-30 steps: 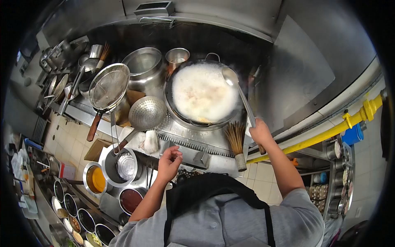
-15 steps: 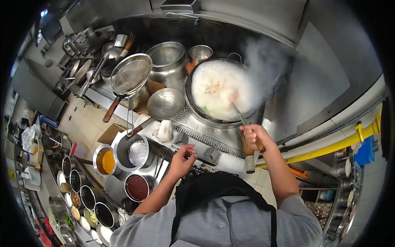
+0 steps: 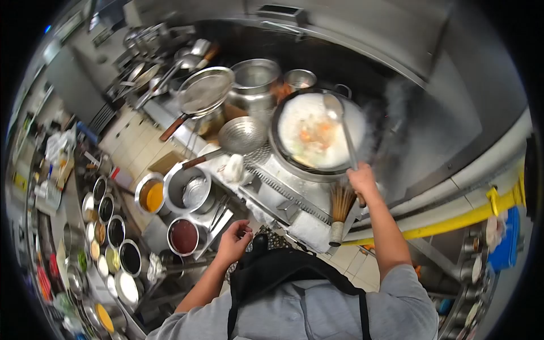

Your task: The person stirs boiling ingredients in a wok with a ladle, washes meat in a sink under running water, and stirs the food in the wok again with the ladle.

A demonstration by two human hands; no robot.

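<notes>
Ladle (image 3: 335, 109): bowl over white liquid (image 3: 298, 116) in wok (image 3: 276, 136). Right hand (image 3: 362, 179): right-front of wok, fingers closed around ladle handle. Left hand (image 3: 233, 242): front-left of wok, fingers loosely curled. Perforated scoop (image 3: 242, 136): left of wok. Brush (image 3: 341, 203): in front of wok.

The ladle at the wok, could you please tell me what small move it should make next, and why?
Probably draw the ladle toward the middle of the wok and stir gently: the right hand grips it, its bowl is near the far edge of the white froth, and orange pieces show around the middle. Whether the bowl dips in is unclear.
</notes>
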